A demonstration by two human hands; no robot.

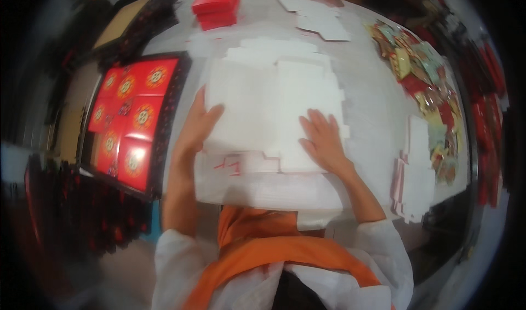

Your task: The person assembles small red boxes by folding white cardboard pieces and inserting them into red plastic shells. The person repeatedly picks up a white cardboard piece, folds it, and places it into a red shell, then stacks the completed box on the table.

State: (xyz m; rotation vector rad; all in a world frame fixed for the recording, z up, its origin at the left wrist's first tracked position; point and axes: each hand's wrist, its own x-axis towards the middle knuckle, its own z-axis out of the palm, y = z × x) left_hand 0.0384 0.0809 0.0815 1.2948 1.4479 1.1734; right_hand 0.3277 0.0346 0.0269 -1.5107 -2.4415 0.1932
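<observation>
Hands flat, both of yours, on a white die-cut cardboard box blank lying unfolded on the white table; your left hand presses its left edge with fingers spread and thumb toward the middle, gripping nothing; your right hand lies palm-down with open fingers on its lower right part, also holding nothing. The blank sits at the table's near middle, just ahead of your chest; its near edge lies close to the table's front edge, its long axis runs left to right, and its notched tabs point right and toward you. More white blanks are spread beyond it, so open room is thin there; bare tabletop shows to the right of your right hand. A stack of white blanks sits at the right front corner; colourful packets line the right edge; small red boxes stand at the far left. A black tray of red boxes with round gold emblems lies just beside the table's left edge. The picture is motion-blurred; finer detail you cannot tell.
</observation>
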